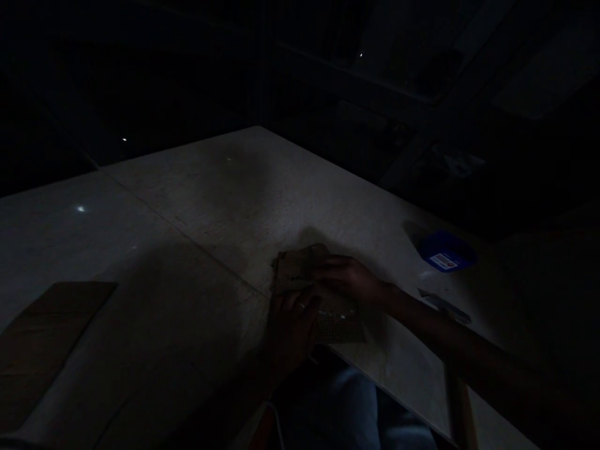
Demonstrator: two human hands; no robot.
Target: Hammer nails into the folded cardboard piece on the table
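Observation:
Close to the front edge of the tabletop lies a brown piece of cardboard (285,278), with fine mesh-like texture on its lower part. Something shiny, perhaps clear plastic, lies over its right side, too dim to name. My left hand (295,319), a ring on one finger, is closed on the cardboard's near left side. My right hand (344,275) comes in from the right, its fingers bent and pressed together on the upper part. Both hands nearly meet, and deep shadow hides their fingertips.
On the pale tabletop (300,187), a blue container (447,250) with a white label stands at the right. A flat, thin blade-like piece (445,306) lies nearer. A larger brown cardboard sheet (51,344) rests at the left. Dark frame bars stand beyond the table.

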